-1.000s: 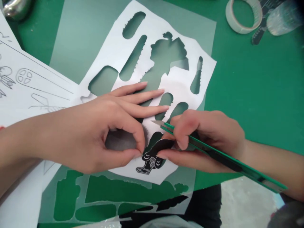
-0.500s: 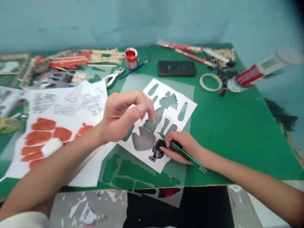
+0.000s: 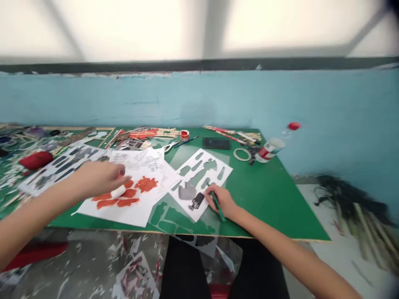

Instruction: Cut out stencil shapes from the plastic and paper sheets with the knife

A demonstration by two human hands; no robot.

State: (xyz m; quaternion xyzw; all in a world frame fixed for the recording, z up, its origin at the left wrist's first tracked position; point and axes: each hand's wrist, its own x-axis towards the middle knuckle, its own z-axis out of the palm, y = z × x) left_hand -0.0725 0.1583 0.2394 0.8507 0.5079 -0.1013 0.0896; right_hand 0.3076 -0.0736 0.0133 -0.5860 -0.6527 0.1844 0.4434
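My right hand (image 3: 222, 201) grips a slim green craft knife (image 3: 219, 207), its tip over a white sheet with cut-out holes (image 3: 204, 166). A grey shape (image 3: 187, 191) and a small black cut-out with white marks (image 3: 196, 201) lie on that sheet, left of my fingers. My left hand (image 3: 104, 177) hovers over a white paper (image 3: 131, 216) bearing orange-red painted patches (image 3: 146, 184). Its thumb and fingers are apart, with nothing visible between them. Just below its fingertips lies a white block (image 3: 118, 191), apparently an eraser. A translucent stencil sheet (image 3: 174, 214) reaches over the table's front edge.
Along the back lie pliers (image 3: 170, 146), a red paint jar (image 3: 184, 136), a paintbrush (image 3: 187, 141) and a black phone (image 3: 216, 143). A tape roll (image 3: 242, 154) and a tilted bottle (image 3: 271, 148) stand at right. Scraps and a red pouch (image 3: 35, 160) crowd the left.
My left hand has moved left, from above the cut-out sheet to beside the white block. My right hand still holds the knife near the black cut-out. The view has tilted up.
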